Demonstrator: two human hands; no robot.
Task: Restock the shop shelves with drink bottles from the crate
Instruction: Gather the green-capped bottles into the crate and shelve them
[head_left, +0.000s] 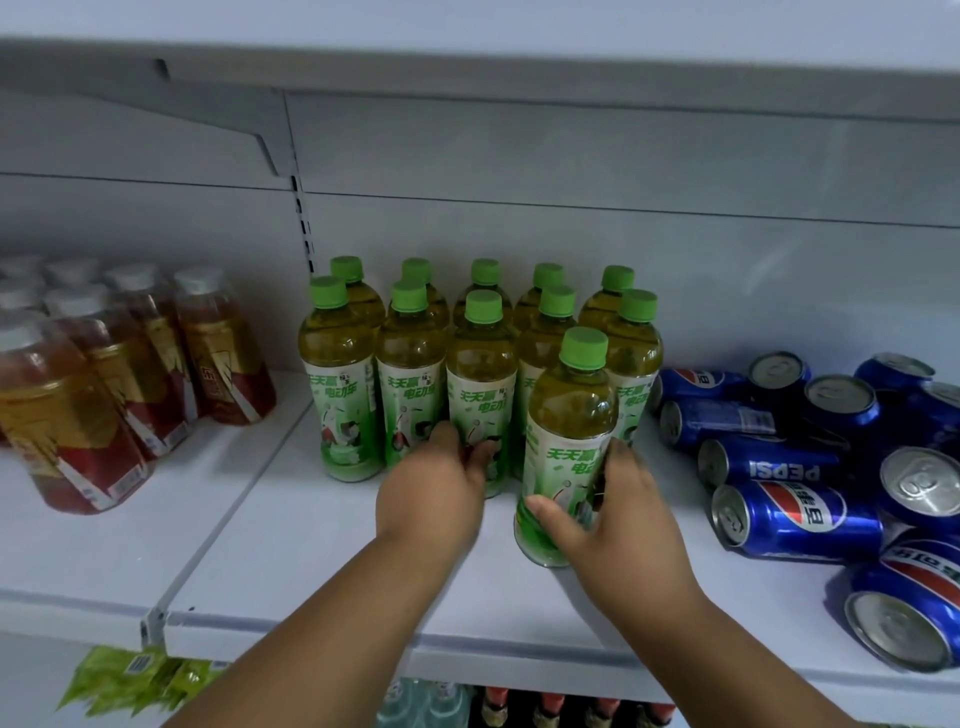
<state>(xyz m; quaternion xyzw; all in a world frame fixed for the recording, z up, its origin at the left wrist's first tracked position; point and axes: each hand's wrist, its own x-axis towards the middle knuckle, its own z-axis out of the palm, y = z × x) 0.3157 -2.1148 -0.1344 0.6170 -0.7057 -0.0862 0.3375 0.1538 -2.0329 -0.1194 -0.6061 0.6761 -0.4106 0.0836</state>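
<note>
Green-capped tea bottle (566, 447) stands upright near the shelf's (311, 571) front edge, your right hand (618, 514) curled round its lower body. Your left hand (434, 493) touches a middle bottle (480, 400) in the rows just behind, fingers fairly straight. Amber bottles (130, 374) stand toward the left end, blue cans (831, 467) lie toward the right.

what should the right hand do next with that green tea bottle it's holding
Probably slide the green tea bottle back a little and let go. The right hand grips it upright on the shelf, in front of the two standing rows, starting a third.
</note>
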